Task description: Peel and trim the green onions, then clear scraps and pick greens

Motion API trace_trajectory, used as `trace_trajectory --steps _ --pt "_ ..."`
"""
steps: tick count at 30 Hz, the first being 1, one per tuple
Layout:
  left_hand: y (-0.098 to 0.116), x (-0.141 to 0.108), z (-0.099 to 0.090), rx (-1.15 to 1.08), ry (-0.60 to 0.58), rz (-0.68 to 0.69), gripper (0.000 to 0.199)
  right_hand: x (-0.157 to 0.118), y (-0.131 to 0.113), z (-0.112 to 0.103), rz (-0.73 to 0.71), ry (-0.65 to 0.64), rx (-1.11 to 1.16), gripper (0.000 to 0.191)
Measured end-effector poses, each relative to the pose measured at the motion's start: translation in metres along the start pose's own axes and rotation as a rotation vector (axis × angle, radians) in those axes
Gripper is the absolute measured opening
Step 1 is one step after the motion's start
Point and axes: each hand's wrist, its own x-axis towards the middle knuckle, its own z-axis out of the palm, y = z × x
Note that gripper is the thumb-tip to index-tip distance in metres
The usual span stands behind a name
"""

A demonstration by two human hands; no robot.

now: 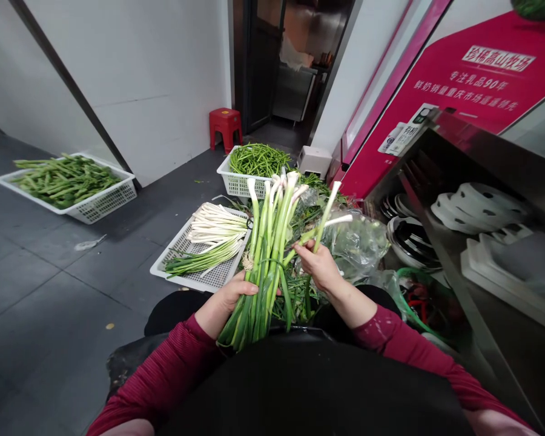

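Note:
A thick bunch of green onions [266,248] leans upright over my lap, white ends up and green leaves hanging down. My left hand [236,293] is wrapped round its lower green part. Two loose green onion stalks [326,212] are pinched in the fingers of my right hand [318,264], just right of the bunch. A green band of leaf seems to circle the bunch at mid-height. Left of it, a white perforated tray [163,266] holds another bundle of thin scallions [213,227]. Loose green leaves [300,297] lie beneath my hands.
White baskets hold green stalks [68,181] at the left and long green beans or stems [258,159] ahead. A red stool [226,127] stands by the doorway. Clear plastic bags [363,242] and a metal shelf with dishes [479,206] are at the right, above a green basin [404,275].

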Motion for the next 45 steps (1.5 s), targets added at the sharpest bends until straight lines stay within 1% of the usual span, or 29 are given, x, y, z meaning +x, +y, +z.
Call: trace_trajectory --steps 3,5,8,11,15,17,20,23,27,28,30,33,34,36,39,42,45 --pt "-0.002 0.0 -0.001 -0.034 0.027 0.04 0.049 -0.001 -0.004 -0.01 -0.066 0.152 0.041 0.035" --pt "-0.005 0.0 -0.005 -0.05 0.053 0.052 0.053 -0.003 -0.005 -0.015 -0.121 0.205 0.099 0.038" --pt "-0.009 0.0 -0.01 -0.056 0.057 0.03 0.056 -0.007 -0.004 -0.016 -0.159 0.196 0.147 0.037" --pt "-0.009 0.0 -0.012 -0.065 0.042 0.011 0.06 -0.008 -0.004 -0.017 -0.168 0.18 0.119 0.033" --pt "-0.008 0.0 -0.008 -0.09 0.018 0.022 0.057 -0.003 -0.013 -0.029 -0.291 0.276 0.073 0.033" --pt "-0.009 0.001 -0.006 -0.102 -0.002 0.029 0.055 0.0 -0.021 -0.035 -0.311 0.274 0.061 0.034" --pt "-0.01 0.001 -0.004 -0.106 -0.008 0.032 0.053 -0.002 -0.026 -0.036 -0.259 0.183 0.049 0.033" --pt "-0.01 0.001 -0.002 -0.103 0.0 0.033 0.052 -0.012 -0.018 -0.027 -0.157 0.031 -0.002 0.032" --pt "-0.007 -0.005 0.006 -0.093 0.029 0.043 0.049 -0.026 0.005 -0.016 0.031 -0.244 -0.222 0.029" --pt "-0.006 -0.006 0.008 -0.09 0.041 0.046 0.048 -0.028 0.009 -0.014 0.05 -0.309 -0.288 0.028" --pt "-0.004 -0.009 0.014 -0.087 0.057 0.048 0.047 -0.03 0.013 -0.013 0.029 -0.393 -0.41 0.027" --pt "-0.002 -0.012 0.019 -0.082 0.064 0.042 0.047 -0.028 0.01 -0.013 -0.031 -0.436 -0.549 0.021" --pt "-0.002 -0.012 0.019 -0.075 0.073 0.042 0.045 -0.027 0.006 -0.013 -0.024 -0.462 -0.589 0.021" --pt "-0.003 -0.011 0.02 -0.05 0.096 0.042 0.041 -0.023 -0.001 -0.015 0.024 -0.546 -0.66 0.027" --pt "-0.004 -0.01 0.022 -0.012 0.127 0.055 0.038 -0.018 -0.01 -0.022 0.093 -0.639 -0.672 0.032" --pt "-0.005 -0.008 0.024 0.01 0.139 0.061 0.039 -0.015 -0.014 -0.029 0.117 -0.639 -0.634 0.034" --pt "-0.005 -0.007 0.027 0.018 0.148 0.066 0.041 -0.014 -0.015 -0.031 0.127 -0.592 -0.674 0.035"
